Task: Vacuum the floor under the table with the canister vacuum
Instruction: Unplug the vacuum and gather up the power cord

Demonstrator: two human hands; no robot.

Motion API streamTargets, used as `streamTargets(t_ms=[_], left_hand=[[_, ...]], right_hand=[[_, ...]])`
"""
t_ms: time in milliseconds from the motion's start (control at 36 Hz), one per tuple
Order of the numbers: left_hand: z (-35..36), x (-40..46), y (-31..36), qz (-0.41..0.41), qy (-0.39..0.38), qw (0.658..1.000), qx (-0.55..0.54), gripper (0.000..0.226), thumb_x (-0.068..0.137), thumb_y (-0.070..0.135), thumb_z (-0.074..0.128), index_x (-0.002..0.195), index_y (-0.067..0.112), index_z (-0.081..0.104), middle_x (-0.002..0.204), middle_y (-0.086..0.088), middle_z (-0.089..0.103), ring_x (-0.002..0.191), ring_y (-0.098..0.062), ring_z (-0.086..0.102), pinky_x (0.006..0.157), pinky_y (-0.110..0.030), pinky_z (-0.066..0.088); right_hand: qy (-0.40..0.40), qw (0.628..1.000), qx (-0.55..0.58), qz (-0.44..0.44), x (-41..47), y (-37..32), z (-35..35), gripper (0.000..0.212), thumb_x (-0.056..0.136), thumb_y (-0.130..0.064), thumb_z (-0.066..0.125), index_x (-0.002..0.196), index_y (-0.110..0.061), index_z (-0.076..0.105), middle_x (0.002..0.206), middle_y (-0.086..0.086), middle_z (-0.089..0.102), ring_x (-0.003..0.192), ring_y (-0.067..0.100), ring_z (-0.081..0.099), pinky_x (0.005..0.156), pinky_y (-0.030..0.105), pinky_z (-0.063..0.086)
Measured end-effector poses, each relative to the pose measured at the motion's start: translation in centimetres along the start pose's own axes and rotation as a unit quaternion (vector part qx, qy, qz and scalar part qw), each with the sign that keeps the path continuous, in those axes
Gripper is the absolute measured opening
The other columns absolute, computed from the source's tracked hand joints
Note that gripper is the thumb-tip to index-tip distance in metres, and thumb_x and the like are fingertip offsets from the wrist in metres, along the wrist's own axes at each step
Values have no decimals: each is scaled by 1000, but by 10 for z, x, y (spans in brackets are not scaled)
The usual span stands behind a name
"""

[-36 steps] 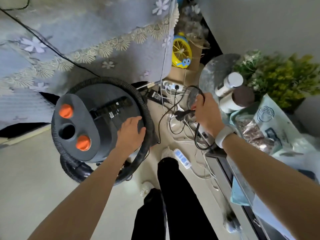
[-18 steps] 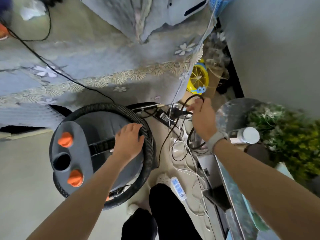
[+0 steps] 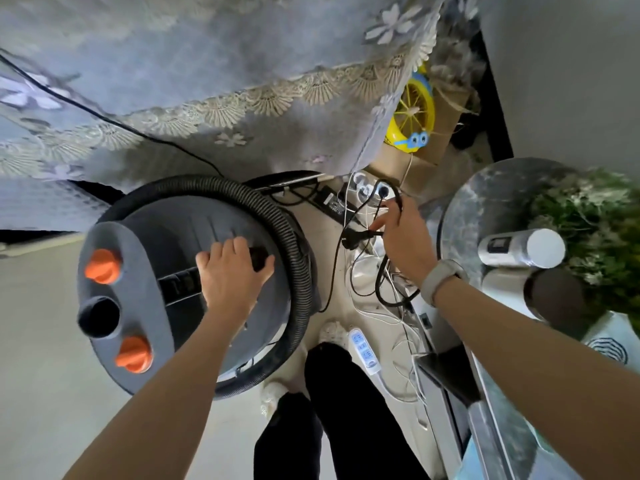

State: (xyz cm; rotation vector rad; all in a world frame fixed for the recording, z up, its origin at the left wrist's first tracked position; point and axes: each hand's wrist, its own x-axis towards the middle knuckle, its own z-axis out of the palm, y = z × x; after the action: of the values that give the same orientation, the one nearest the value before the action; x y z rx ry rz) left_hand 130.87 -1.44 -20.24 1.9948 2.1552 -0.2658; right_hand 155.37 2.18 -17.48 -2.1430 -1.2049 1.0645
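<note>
Plug point(image 3: 349, 237) now withdrawn from the power strip point(image 3: 372, 192), pinched with its cord in right hand point(image 3: 403, 237); left hand point(image 3: 232, 271) grips canister vacuum point(image 3: 145, 237) handle. Vacuum unpowered.

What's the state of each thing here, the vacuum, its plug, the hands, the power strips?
Grey round canister vacuum: upright, black ribbed hose coiled round its lid.
Left hand: grips the black lid handle.
Right hand: holds the black power cord.
Black plug: unplugged, in the air.
White power strip: on the floor, sockets free.
Farther white power strip: one black plug inserted.
</note>
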Motion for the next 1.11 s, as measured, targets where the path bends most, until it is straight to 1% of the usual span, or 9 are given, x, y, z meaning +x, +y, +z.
streamTargets(t_ms=[139, 250, 361, 556, 694, 833, 944, 1028, 1111], left_hand=[[-1, -3, -11, 16, -11, 1000, -22, 49, 82, 53, 62, 86, 5, 57, 79, -8, 59, 82, -28, 54, 81, -40, 28], [3, -14, -35, 51, -5, 997, -50, 50, 79, 53, 66, 83, 4, 56, 78, -10, 60, 82, -29, 54, 83, -40, 25], [6, -29, -73, 113, 30, 992, -47, 59, 75, 63, 47, 72, 5, 49, 66, -11, 56, 71, -30, 55, 74, -40, 22], [8, -46, -121, 154, 18, 988, -11, 61, 69, 64, 44, 74, 4, 52, 67, -12, 58, 71, -31, 57, 74, -41, 23], [13, -55, -144, 173, -30, 984, 40, 57, 71, 66, 42, 75, 10, 53, 68, -8, 59, 73, -30, 57, 74, -43, 26], [4, -62, -163, 158, -58, 983, 77, 55, 56, 51, 84, 74, 8, 56, 71, -13, 63, 75, -33, 59, 80, -46, 36], [-2, -58, -177, 180, -95, 972, 120, 57, 56, 55, 83, 85, 10, 63, 81, -10, 67, 82, -32, 61, 83, -48, 40], [-3, -56, -183, 199, -98, 965, 141, 61, 62, 59, 76, 102, 14, 65, 96, -8, 68, 95, -31, 60, 90, -46, 37], [-5, -56, -182, 214, -96, 961, 149, 58, 70, 59, 71, 108, 16, 63, 103, -5, 67, 100, -29, 59, 92, -44, 36]], right_hand=[[-11, 999, -31, 0, -3, 0, 1, 27, 104, -26, 30, 116, -7, 45, 90, 7, 71, 58, 12, 52, 68, 38, 47], [-26, 996, -84, 1, -10, 7, 7, 24, 104, -25, 29, 112, -7, 43, 88, 4, 70, 60, 14, 57, 59, 28, 42], [-27, 989, -140, 27, -15, 17, 20, 24, 103, -26, 28, 110, -6, 40, 88, 10, 71, 77, 30, 66, 73, 39, 50], [79, 978, -178, 75, -31, 6, 35, 36, 103, -22, 27, 128, 2, 38, 105, 23, 66, 98, 41, 61, 69, 34, 33], [124, 984, -120, 43, -43, -14, 37, 29, 103, -24, 26, 113, -2, 43, 100, 20, 68, 95, 39, 63, 80, 44, 47], [66, 992, -111, 11, -69, -20, 52, 30, 103, -24, 28, 117, -4, 45, 98, 8, 70, 91, 32, 64, 82, 44, 49], [4, 996, -81, 26, -92, -17, 75, 22, 102, -24, 33, 110, -11, 49, 97, -6, 66, 82, 18, 57, 79, 34, 44], [-37, 997, -46, 54, -107, -13, 92, 13, 102, -21, 33, 102, -14, 44, 96, -7, 67, 72, 17, 57, 83, 42, 49], [-43, 996, -49, 67, -117, -10, 102, 12, 102, -21, 33, 100, -14, 43, 96, -4, 70, 82, 26, 63, 85, 48, 49]])
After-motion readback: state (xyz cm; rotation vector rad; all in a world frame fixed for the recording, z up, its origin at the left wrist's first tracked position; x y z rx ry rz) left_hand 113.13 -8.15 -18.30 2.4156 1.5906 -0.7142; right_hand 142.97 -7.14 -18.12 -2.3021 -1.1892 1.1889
